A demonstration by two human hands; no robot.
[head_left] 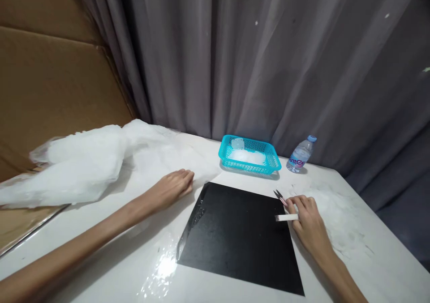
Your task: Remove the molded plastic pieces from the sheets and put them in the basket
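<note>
My left hand [174, 185] is closed, its fingers curled over thin white see-through sheeting [164, 157] near the left corner of a black rectangular mat [238, 236]. What those fingers hold, if anything, is hidden. At the mat's right edge, my right hand [307, 218] is closed around small scissors [281, 198] with dark pointed blades and a pink part by the fingers. A short white strip [287, 217] also sticks out from this hand, over the mat. Clear film lies along the mat's left edge.
A turquoise basket [275, 165] with white pieces inside stands at the back, beside a water bottle [299, 155]. Piled white sheeting [87, 160] lies at the left against cardboard [57, 79]. Thin whitish scraps [346, 222] are at the right. A grey curtain [242, 61] hangs behind.
</note>
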